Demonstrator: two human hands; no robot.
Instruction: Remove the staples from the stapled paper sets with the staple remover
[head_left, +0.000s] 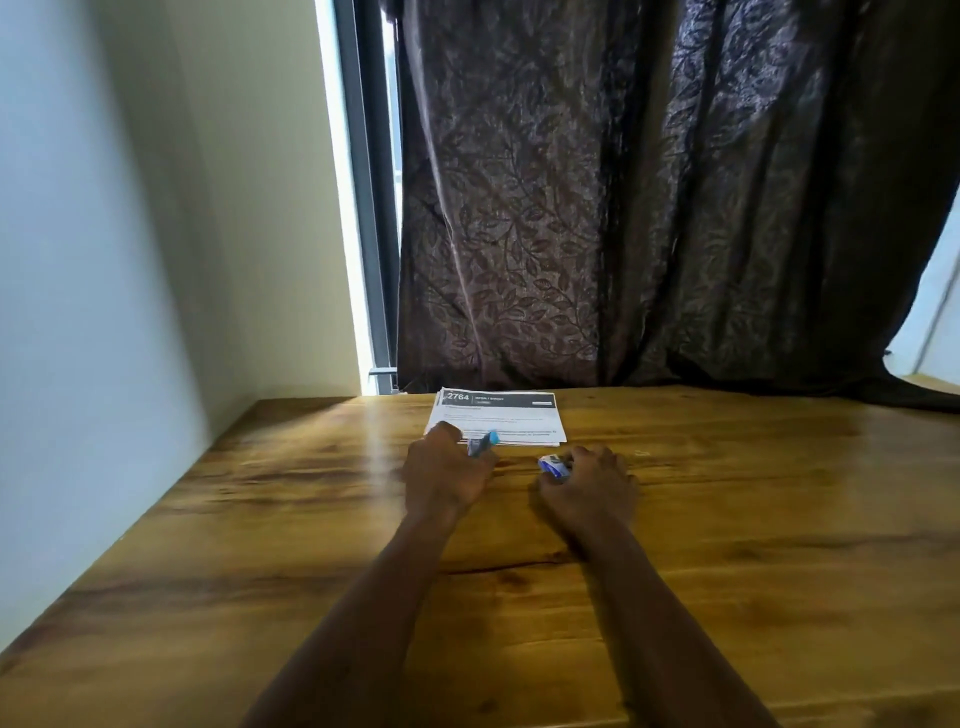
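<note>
A stack of printed paper sets (501, 415) with a black header band lies at the far edge of the wooden table (260, 545). My left hand (444, 470) grips a blue and silver tool (482, 443), probably the staple remover, just at the papers' near edge. My right hand (587, 480) is curled round a small blue and white object (553, 464), likely a stapler or a staple box, resting on the table to the right of the left hand.
A dark leaf-patterned curtain (649, 208) hangs behind the table and drapes onto its far right edge. A pale wall (104, 260) borders the table on the left, with a window frame (369, 208) beside the curtain.
</note>
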